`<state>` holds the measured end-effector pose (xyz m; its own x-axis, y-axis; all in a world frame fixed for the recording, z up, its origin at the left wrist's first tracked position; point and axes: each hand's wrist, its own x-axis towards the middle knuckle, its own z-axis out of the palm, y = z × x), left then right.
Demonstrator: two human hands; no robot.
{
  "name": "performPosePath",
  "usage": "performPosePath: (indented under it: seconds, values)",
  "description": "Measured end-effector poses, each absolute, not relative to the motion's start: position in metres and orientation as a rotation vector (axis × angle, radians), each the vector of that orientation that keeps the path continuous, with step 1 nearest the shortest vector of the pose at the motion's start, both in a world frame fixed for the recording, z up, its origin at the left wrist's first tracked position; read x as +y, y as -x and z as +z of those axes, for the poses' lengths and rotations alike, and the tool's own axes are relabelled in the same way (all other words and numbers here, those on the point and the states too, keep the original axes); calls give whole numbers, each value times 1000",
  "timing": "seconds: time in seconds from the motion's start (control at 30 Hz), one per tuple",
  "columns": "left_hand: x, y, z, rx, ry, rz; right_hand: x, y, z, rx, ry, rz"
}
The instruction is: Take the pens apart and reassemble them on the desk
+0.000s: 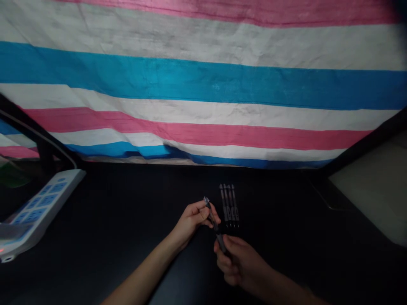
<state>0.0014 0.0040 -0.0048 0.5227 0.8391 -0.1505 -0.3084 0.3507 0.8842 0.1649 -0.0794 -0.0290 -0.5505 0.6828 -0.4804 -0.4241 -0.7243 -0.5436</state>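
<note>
Between my two hands a slim dark pen (213, 217) is held at a slant, its upper end pointing away from me. My left hand (194, 215) pinches the pen near its far end, where a clear or metallic tip shows. Lower down, my right hand (237, 258) has its fingers closed around the dark near end of the same pen. Just beyond and to the right of my hands, several similar pens (229, 205) lie side by side in a neat row on the black table (133, 212). The lowest part of the held pen is hidden by my right fingers.
A white power strip (44, 212) with blue sockets lies along the left side of the table. Striped pink, white and blue sheeting (203, 80) hangs behind the table's far edge. A pale panel (375, 190) stands at the right, beside a dark frame.
</note>
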Motion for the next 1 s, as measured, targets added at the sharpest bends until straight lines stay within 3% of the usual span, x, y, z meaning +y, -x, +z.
performPosePath:
  seconds: [0.53, 0.73, 1.0]
  values:
    - [3, -2, -5, 699, -897, 871, -80, -162, -25, -641, 1033, 2147]
    - [1, -3, -3, 634, -801, 856, -80, -163, -28, -687, 794, 2202]
    - [1, -3, -2, 660, -928, 863, -81, -160, -26, -758, 998, 2115]
